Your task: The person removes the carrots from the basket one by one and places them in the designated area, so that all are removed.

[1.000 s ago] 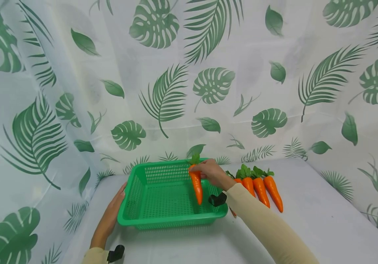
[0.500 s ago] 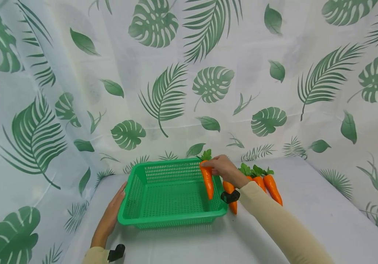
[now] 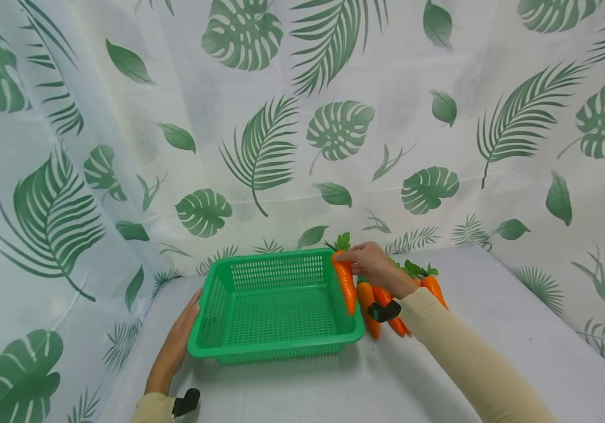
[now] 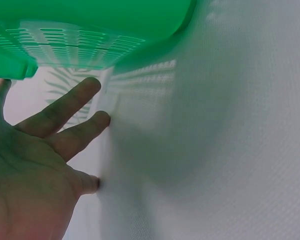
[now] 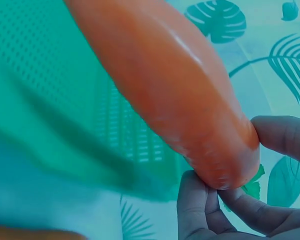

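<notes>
A carrot (image 3: pixel 346 282) with a leafy green top hangs tip down over the right rim of the green plastic basket (image 3: pixel 276 346). My right hand (image 3: pixel 379 267) pinches it near the top; the right wrist view shows thumb and fingertips against the thick end of the carrot (image 5: pixel 175 80). At the basket's left side my left hand (image 3: pixel 178 335) rests along the outer wall. In the left wrist view that hand (image 4: pixel 35 160) has its fingers straight and spread beside and below the basket (image 4: pixel 90 25).
Several more carrots (image 3: pixel 367 305) lie on the white table just right of the basket, partly hidden by the right hand and wrist. A leaf-print curtain (image 3: pixel 302 147) stands behind the table and along its left side.
My right hand has moved to the right with the carrot, from above the basket's inside to its right rim. The left hand has stayed at the basket's left side.
</notes>
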A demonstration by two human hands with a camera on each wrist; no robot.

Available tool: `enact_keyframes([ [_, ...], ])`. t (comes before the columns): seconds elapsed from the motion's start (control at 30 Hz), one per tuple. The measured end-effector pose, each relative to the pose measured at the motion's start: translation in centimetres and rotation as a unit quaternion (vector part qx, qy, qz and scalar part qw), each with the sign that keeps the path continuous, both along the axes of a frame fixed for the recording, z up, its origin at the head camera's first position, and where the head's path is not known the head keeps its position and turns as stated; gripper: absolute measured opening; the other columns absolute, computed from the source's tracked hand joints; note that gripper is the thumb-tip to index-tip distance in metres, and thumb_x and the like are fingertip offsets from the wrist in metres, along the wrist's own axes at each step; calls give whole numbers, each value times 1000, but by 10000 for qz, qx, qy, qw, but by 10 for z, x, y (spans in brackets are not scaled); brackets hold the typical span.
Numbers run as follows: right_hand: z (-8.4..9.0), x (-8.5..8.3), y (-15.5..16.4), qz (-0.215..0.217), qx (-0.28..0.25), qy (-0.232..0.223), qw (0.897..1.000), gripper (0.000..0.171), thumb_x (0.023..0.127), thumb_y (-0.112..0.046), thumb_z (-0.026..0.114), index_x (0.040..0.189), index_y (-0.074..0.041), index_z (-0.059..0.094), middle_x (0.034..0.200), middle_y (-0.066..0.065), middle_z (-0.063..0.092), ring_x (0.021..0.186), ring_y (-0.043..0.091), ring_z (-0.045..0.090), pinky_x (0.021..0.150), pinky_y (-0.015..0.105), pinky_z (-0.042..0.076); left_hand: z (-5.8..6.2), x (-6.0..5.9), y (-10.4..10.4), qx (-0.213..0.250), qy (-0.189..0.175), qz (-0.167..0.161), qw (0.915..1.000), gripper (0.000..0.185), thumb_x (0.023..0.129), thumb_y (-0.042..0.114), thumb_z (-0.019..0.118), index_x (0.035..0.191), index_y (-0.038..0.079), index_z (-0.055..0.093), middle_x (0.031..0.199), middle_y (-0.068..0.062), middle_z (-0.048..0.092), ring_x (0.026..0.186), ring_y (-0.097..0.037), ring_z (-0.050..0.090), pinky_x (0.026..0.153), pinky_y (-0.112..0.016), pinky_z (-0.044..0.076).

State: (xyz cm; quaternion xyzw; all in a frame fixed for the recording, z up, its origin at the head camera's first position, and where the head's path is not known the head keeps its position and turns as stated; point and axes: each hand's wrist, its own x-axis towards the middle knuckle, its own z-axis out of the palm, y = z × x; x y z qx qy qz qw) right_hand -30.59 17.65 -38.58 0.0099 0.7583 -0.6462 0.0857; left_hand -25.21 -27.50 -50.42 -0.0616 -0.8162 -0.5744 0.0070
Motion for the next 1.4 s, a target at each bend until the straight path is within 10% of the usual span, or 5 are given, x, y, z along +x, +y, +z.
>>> enact_keyframes([
  [0.57,-2,7,44,15,-97,-80,9999,19,99,-11,76,98,8,74,63,-3,43,58,14,37,63,23,45,-1,-3,-3,86,154,-185,9997,65,118,49,25,174,18,17,179,-7,13,164,-35,5,126,-69,6],
  [0.8,-8,9,63,-46,74,-108,9999,18,101,-12,74,87,-1,71,74,-2,55,66,13,47,70,23,50,-2,-2,-2,59,39,-132,9999,65,118,51,25,174,21,17,179,-6,13,164,-35,4,126,-69,6],
  [1.1,-19,11,91,-301,172,-239,9991,27,102,-16,73,111,10,71,93,2,66,85,18,60,81,26,57,0,-1,-2,76,244,-201,9995,62,119,47,26,174,20,18,179,-7,14,163,-34,6,126,-68,7],
  [1.4,-31,19,118,-496,239,-407,9977,21,103,-18,73,100,2,74,83,0,59,80,18,54,73,25,52,-1,-1,-3,84,204,-177,9996,63,119,48,26,174,19,18,179,-7,14,164,-34,5,126,-68,6],
])
